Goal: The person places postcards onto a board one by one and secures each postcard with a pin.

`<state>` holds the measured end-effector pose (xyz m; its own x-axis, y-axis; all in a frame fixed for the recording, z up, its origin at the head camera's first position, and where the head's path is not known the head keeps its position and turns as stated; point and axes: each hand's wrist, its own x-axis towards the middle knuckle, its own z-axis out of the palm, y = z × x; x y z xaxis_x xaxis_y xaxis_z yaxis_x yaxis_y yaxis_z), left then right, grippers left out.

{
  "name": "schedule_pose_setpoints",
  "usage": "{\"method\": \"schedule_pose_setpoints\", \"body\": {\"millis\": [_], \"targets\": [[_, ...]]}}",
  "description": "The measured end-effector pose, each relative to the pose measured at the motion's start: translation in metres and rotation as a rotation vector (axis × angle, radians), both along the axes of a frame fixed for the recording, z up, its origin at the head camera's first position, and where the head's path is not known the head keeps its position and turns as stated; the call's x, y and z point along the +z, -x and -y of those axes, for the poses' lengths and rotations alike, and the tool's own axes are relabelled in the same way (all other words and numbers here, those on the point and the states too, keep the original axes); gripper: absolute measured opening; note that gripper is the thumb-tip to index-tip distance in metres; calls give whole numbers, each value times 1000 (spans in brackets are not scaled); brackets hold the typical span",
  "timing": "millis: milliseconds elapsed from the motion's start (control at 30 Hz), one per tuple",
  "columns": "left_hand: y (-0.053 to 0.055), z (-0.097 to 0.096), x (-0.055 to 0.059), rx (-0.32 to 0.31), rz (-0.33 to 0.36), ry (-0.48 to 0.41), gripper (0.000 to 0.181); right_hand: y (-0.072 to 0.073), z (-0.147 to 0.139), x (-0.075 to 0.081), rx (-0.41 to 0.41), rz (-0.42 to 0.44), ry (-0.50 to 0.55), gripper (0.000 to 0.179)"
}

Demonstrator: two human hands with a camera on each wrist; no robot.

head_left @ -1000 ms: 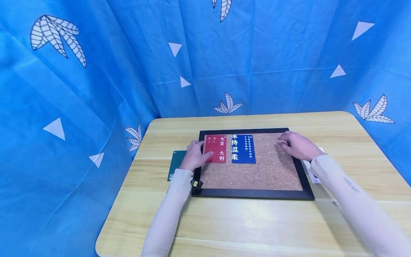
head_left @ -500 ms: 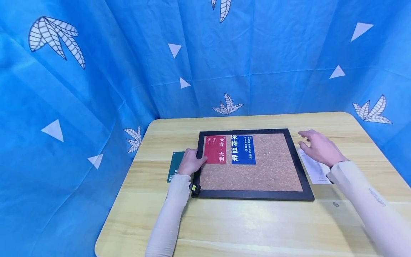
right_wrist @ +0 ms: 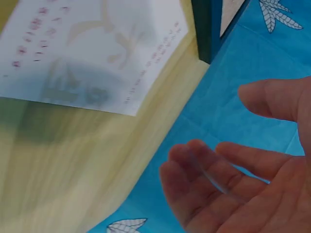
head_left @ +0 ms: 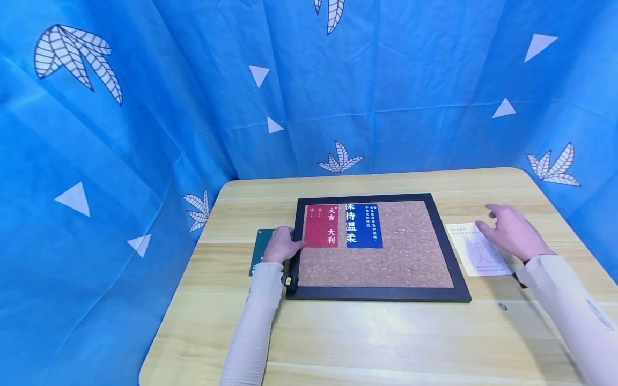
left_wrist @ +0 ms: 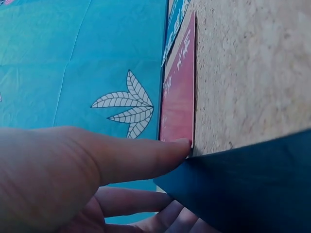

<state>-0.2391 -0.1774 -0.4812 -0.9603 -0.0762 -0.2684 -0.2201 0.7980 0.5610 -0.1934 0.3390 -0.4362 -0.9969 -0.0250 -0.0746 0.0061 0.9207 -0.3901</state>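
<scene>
We see the board (head_left: 415, 262) lying flat on the desk, its cork bare along the bottom and right. Our left hand (head_left: 281, 246) grips its left frame, thumb over the top and the other fingers on the outer side. The thumb tip lies at the lower left corner of the red card (head_left: 321, 230); whether it presses there we cannot tell. The blue card (head_left: 363, 230) lies beside the red one, with cork between.

We judge the board stiff and fairly light, best taken by its frame. The cards look thin, light and bendable; we would lift them by an edge or corner.

The white card (head_left: 470, 246) lies just beside the board's right edge. Our right hand (head_left: 516, 230) hangs over its right part, fingers loose and holding nothing.

Further out, the green card (head_left: 259, 247) lies partly behind our left hand. Beyond the desk (head_left: 367, 343) hangs a blue curtain (head_left: 410, 64).
</scene>
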Motion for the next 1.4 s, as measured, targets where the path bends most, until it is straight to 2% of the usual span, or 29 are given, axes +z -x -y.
{"method": "schedule_pose_setpoints", "body": {"millis": [333,600,800,967,1067,1300,1400], "targets": [[1,4,0,-21,-2,2,57,-11,-14,-14,-24,88,-21,81],[3,5,1,-11,12,-12,58,-16,-19,-23,-7,166,-25,90],[3,6,0,-23,4,-11,57,-20,-20,-28,-38,225,-28,96],[2,7,-2,-18,9,-16,58,-21,-21,-32,-58,232,-39,101],[2,7,-2,-13,13,-19,59,-21,-20,-33,-58,213,-41,96],[2,6,-1,-19,13,-24,57,-24,-15,-37,-66,185,-43,68],[2,6,-1,-20,11,-24,56,-24,-13,-38,-80,182,-41,64]]}}
